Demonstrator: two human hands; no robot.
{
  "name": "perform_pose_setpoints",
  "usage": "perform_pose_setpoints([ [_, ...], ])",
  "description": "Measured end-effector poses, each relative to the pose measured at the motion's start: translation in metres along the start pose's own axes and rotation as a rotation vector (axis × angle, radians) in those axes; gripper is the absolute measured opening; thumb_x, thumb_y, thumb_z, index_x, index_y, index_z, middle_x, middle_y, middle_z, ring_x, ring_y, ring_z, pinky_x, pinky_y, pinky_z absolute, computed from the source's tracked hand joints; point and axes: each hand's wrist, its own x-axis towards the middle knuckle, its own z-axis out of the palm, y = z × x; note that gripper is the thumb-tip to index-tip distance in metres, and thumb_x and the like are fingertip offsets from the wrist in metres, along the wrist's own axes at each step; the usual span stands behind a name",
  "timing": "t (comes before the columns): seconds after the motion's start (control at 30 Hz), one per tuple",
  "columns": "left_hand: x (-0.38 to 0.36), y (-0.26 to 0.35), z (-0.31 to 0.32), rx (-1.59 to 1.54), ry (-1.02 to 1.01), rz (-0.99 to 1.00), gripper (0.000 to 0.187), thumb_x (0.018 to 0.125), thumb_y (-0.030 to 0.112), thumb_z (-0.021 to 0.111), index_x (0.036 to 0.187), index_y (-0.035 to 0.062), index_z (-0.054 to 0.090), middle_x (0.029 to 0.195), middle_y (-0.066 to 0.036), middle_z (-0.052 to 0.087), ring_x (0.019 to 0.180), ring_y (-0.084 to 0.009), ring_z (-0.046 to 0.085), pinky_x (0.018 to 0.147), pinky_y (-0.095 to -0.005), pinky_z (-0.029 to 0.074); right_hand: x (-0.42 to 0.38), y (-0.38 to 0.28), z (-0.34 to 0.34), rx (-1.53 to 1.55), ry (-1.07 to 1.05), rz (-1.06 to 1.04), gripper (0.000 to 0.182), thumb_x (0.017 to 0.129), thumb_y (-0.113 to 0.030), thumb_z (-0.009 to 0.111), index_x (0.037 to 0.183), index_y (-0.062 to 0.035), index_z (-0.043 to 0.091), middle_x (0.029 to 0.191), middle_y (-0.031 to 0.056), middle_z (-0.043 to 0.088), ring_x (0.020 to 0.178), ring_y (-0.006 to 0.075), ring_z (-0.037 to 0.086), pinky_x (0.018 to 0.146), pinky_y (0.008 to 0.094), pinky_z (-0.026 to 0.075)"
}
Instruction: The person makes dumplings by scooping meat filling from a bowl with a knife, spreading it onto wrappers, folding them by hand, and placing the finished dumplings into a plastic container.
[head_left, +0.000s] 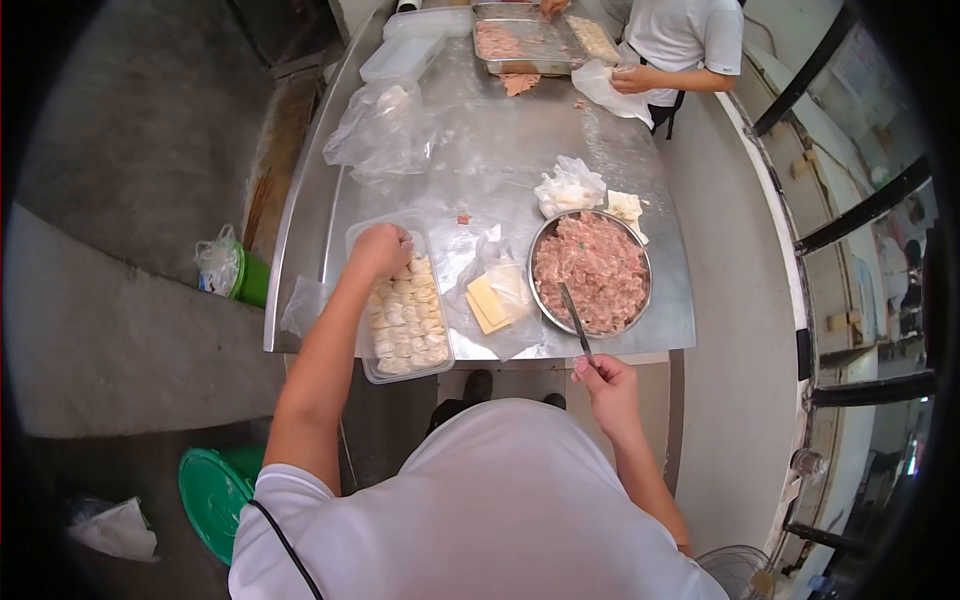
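Observation:
My left hand (382,252) reaches over the far end of a clear plastic tray (402,373), its fingers closed and pointing down. Whatever they hold, if anything, is hidden. Rows of folded wontons (410,318) fill the near part of that tray. In my right hand (607,385) is the handle of a thin, flat filling knife (573,308), whose tip rests at the minced meat (590,265). The meat is heaped in a round metal bowl (533,276). Between tray and bowl, square yellow wrappers (487,305) lie partly covered by a clear plastic bag (520,337).
A crumpled white bag (570,187) and pale wrappers (626,210) sit behind the bowl. Clear bags (380,130) lie at the back left. Across the metal table (500,130), another person (690,45) works beside a metal meat tray (530,68). Green bins stand left.

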Motion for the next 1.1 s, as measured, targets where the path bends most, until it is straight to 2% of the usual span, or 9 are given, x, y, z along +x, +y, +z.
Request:
perform_pose_setpoints([
  [0.07,-0.027,0.034,0.005,-0.179,0.154,0.062,0.017,0.082,0.022,0.07,0.089,0.009,0.077,0.098,-0.016,0.074,0.091,-0.0344,0.07,0.083,-0.0428,0.055,-0.001,-0.003,-0.005,-0.018,0.002,0.015,0.019,0.098,-0.017,0.07,0.094,0.0011,0.072,0.079,-0.0011,0.067,0.071,0.0052,0.055,0.065,0.0225,0.042],
  [0.13,-0.05,0.061,0.035,-0.26,0.147,0.241,0.018,0.081,0.022,0.075,0.092,0.0082,0.076,0.102,-0.014,0.073,0.094,-0.0335,0.069,0.084,-0.0413,0.055,-0.002,-0.001,-0.009,-0.022,-0.002,0.026,0.019,0.097,-0.017,0.07,0.096,0.0017,0.072,0.079,-0.0007,0.067,0.072,0.0054,0.057,0.066,0.0226,0.044],
  [0.2,-0.076,0.104,0.052,-0.202,0.022,0.26,0.025,0.08,0.025,0.079,0.097,0.0074,0.075,0.104,-0.013,0.071,0.099,-0.0325,0.068,0.086,-0.041,0.054,0.001,0.005,-0.013,-0.008,-0.01,0.028,0.019,0.097,-0.017,0.071,0.097,0.0022,0.073,0.08,-0.0003,0.068,0.073,0.0056,0.059,0.068,0.0226,0.046],
  [0.27,-0.086,0.121,0.077,-0.161,0.076,0.331,0.026,0.08,0.023,0.081,0.098,0.0062,0.074,0.101,-0.013,0.071,0.096,-0.0336,0.068,0.084,-0.0405,0.054,0.001,0.004,-0.017,-0.007,-0.022,0.035,0.019,0.097,-0.017,0.071,0.098,0.0024,0.073,0.08,-0.0002,0.068,0.073,0.0056,0.059,0.068,0.0226,0.046],
  [0.4,-0.087,0.127,0.088,-0.184,0.095,0.353,0.027,0.08,0.025,0.082,0.098,0.0067,0.074,0.1,-0.013,0.072,0.093,-0.0338,0.069,0.081,-0.0414,0.054,-0.002,0.006,-0.022,0.032,-0.007,0.033,0.019,0.097,-0.017,0.071,0.098,0.0023,0.073,0.08,0.0002,0.068,0.073,0.0054,0.059,0.068,0.0223,0.046],
  [0.6,-0.072,0.118,0.095,-0.246,-0.036,0.269,0.024,0.083,0.027,0.078,0.1,0.0096,0.076,0.104,-0.012,0.072,0.093,-0.034,0.069,0.084,-0.0424,0.054,-0.007,0.014,-0.035,0.034,-0.02,0.035,0.018,0.096,-0.014,0.07,0.097,0.0036,0.072,0.08,0.0016,0.069,0.073,0.0063,0.061,0.069,0.0233,0.049],
  [0.7,-0.069,0.12,0.101,-0.311,0.018,0.224,0.018,0.083,0.022,0.078,0.096,0.0101,0.077,0.099,-0.013,0.071,0.089,-0.0322,0.069,0.079,-0.0411,0.054,-0.008,0.016,-0.041,0.02,-0.027,0.039,0.018,0.096,-0.014,0.07,0.098,0.0034,0.072,0.08,0.0021,0.07,0.073,0.0067,0.061,0.07,0.0235,0.049],
  [0.8,-0.075,0.128,0.098,-0.228,0.052,0.296,0.017,0.085,0.023,0.076,0.096,0.0098,0.077,0.097,-0.013,0.07,0.088,-0.0328,0.069,0.079,-0.0418,0.054,-0.009,0.018,-0.044,0.018,-0.035,0.04,0.018,0.096,-0.014,0.07,0.097,0.0036,0.072,0.08,0.0024,0.07,0.073,0.007,0.061,0.07,0.0235,0.049],
  [1.1,-0.077,0.133,0.106,-0.18,0.219,0.353,0.024,0.081,0.026,0.08,0.097,0.0081,0.076,0.094,-0.014,0.068,0.088,-0.0344,0.068,0.079,-0.044,0.054,-0.012,0.024,-0.043,0.042,-0.035,0.007,0.018,0.097,-0.014,0.069,0.096,0.0036,0.072,0.079,0.0021,0.069,0.072,0.0068,0.061,0.069,0.0235,0.049],
])
